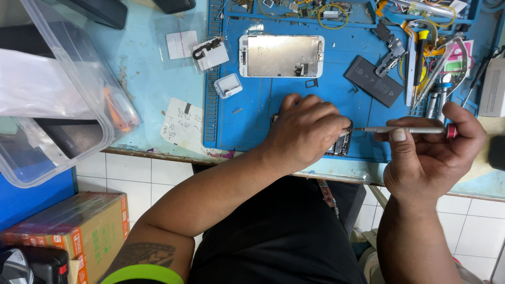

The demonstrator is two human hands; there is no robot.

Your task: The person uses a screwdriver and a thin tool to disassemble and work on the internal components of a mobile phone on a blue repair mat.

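Note:
My left hand (pixel 305 129) rests on the blue work mat (pixel 252 115), fingers curled down over a dark phone body (pixel 339 147) that is mostly hidden beneath it. To its right, my right hand (pixel 428 152) pinches a slim grey screwdriver (pixel 405 130) with a red end cap, held level with its tip pointing left at the phone body beside my left fingertips. A white phone screen panel (pixel 281 56) lies face down with its metal back plate up at the far side of the mat. A black flat battery (pixel 374 80) lies to the panel's right.
Tweezers, screwdrivers and cables (pixel 431 63) crowd the mat's far right. A small clear parts box (pixel 228 85), plastic bags (pixel 210 52) and a paper note (pixel 181 123) lie left of the mat. A clear plastic bin (pixel 58 94) stands at left, a cardboard box (pixel 79 226) on the tiled floor.

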